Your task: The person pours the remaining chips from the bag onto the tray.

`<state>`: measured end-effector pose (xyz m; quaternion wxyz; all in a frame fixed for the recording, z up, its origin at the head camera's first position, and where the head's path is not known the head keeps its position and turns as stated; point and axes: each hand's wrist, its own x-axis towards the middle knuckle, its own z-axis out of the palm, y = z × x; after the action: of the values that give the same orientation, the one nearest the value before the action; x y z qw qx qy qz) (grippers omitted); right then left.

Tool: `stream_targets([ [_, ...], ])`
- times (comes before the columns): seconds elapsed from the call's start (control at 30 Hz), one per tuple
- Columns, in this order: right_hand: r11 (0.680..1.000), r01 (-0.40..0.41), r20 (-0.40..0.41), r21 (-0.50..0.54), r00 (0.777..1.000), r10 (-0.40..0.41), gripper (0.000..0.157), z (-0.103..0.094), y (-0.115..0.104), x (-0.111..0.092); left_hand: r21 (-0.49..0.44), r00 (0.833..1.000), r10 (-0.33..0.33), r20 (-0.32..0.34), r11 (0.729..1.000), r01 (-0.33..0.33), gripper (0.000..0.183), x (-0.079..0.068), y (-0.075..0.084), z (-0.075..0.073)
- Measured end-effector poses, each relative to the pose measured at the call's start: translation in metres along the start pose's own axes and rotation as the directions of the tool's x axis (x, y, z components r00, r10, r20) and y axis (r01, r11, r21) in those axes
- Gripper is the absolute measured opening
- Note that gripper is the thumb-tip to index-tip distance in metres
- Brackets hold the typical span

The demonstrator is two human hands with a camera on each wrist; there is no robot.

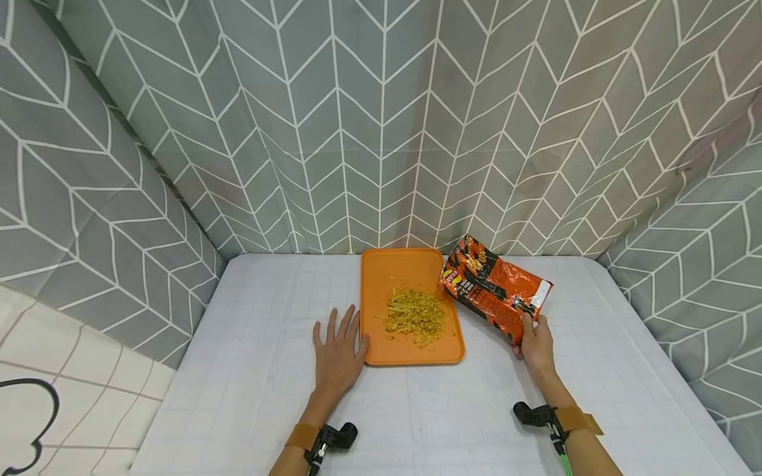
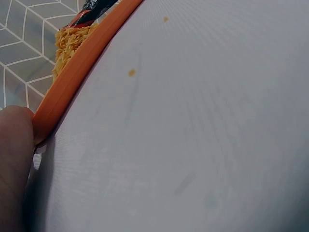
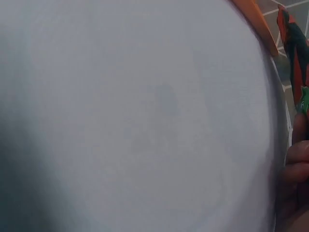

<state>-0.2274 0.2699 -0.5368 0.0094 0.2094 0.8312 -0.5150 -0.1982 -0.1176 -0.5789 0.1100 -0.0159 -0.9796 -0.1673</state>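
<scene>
An orange tray [image 1: 411, 354] lies on the table, with a loose heap of yellow chip pieces [image 1: 415, 315] on it. My left hand [image 1: 339, 357] is flat and spread at the tray's left side, its thumb at the rim. In the left wrist view that thumb [image 2: 17, 130] meets the tray's edge. A red and black chip bag [image 1: 494, 284] slants over the tray's right rim. My right hand [image 1: 538, 347] grips the bag's lower right end. In the right wrist view the curled fingers [image 3: 297, 159] show beside the bag [image 3: 292, 43]; part of the hand is out of frame.
A white cloth covers the table [image 1: 417, 423]. Small yellow crumbs [image 2: 132, 73] lie on the cloth near the tray. Grey patterned curtains [image 1: 381, 132] hang behind the table and at both sides.
</scene>
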Motion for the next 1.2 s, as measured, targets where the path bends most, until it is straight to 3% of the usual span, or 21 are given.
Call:
stream_targets([
  [0.2,0.999,-0.019,0.025,-0.035,1.0,0.019,0.064,-0.002,0.001,0.0,0.0,1.0,0.002,0.007,1.0,-0.002,0.061,0.001,0.002,-0.001],
  [0.43,0.997,0.027,0.063,-0.071,0.998,-0.023,0.075,-0.008,0.002,-0.004,-0.006,1.0,0.005,-0.005,1.0,-0.005,0.06,0.001,0.005,0.001],
  [0.9,0.979,0.036,0.022,-0.202,0.999,-0.032,0.07,-0.002,-0.002,-0.028,-0.009,1.0,0.0,0.01,1.0,0.0,0.063,0.004,0.005,0.002],
  [1.07,0.962,0.101,-0.004,-0.254,0.994,-0.106,0.069,0.006,-0.011,-0.037,-0.044,1.0,-0.008,-0.011,0.999,0.008,0.065,0.004,0.0,0.001],
  [1.2,0.91,0.202,-0.04,-0.362,0.972,-0.232,0.066,0.009,-0.024,-0.045,-0.102,1.0,-0.004,-0.018,0.995,0.003,0.068,0.006,-0.005,-0.004],
])
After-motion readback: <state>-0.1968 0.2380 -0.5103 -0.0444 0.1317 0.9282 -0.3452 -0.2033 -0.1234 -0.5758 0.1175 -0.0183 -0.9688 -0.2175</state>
